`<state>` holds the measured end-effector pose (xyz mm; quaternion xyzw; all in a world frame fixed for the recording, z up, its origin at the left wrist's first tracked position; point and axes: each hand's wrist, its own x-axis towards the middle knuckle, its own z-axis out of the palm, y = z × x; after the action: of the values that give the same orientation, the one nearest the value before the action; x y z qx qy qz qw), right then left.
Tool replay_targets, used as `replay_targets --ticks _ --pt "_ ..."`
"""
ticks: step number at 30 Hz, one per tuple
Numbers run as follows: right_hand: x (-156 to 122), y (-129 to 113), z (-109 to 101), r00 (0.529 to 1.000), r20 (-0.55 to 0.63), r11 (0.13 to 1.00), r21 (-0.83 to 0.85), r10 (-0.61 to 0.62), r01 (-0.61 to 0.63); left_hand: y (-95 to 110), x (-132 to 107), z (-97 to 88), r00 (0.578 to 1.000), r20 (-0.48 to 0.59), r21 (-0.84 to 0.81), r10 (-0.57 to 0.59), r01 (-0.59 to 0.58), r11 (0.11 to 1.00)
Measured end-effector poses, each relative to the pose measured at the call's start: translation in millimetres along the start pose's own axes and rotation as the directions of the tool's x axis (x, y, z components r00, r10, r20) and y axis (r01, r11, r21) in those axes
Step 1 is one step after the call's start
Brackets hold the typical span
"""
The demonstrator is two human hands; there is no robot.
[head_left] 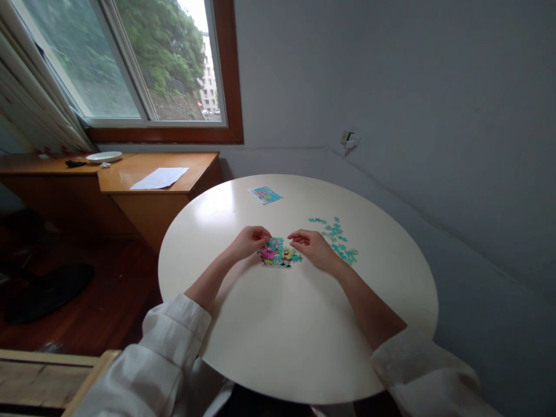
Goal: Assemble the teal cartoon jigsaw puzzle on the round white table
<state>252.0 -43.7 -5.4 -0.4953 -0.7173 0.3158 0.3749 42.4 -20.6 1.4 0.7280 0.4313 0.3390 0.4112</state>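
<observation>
A partly assembled jigsaw puzzle (277, 256) with colourful cartoon figures lies flat on the round white table (278, 330). My left hand (252, 240) is at its upper left corner, thumb and fingers pinched together; whatever is between the fingertips is too small to make out. My right hand (311, 244) hovers by the upper right side of the puzzle, its fingers curled and closed, and any piece in them is hidden. Loose teal puzzle pieces (341, 238) are scattered to the right of my right hand.
Toward the far edge of the table lies a small picture card (266, 194) with similar cartoon art. A wooden desk (204, 168) stands at the back left, bearing a sheet of paper (160, 178) and a white plate (104, 157). A wall (434, 145) borders the right side.
</observation>
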Motion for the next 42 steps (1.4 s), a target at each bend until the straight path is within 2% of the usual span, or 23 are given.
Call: replay_targets --ticks 6,13,21,31,42 --pt "-1 -1 0 1.0 -0.01 0.98 -0.197 -0.017 0.015 -7 1 -17.3 0.997 0.055 0.062 -0.057 0.053 0.997" --pt "-1 2 -1 0.999 0.011 0.966 -0.256 -0.033 0.035 -7 -1 -25.9 0.986 0.084 0.111 -0.141 0.131 0.985" --pt "-3 -1 0 0.999 0.018 0.96 -0.276 -0.037 0.04 -14 -1 -25.1 0.966 0.174 0.111 -0.191 0.174 0.979" --pt "-3 -2 1 0.999 0.033 0.953 -0.299 -0.029 0.038 -19 -1 -24.8 0.958 0.24 0.159 -0.157 0.121 0.98" --pt "-4 -3 1 0.998 0.055 0.95 -0.307 -0.031 0.047 -16 -1 -21.9 0.96 0.221 0.241 -0.171 0.116 0.964"
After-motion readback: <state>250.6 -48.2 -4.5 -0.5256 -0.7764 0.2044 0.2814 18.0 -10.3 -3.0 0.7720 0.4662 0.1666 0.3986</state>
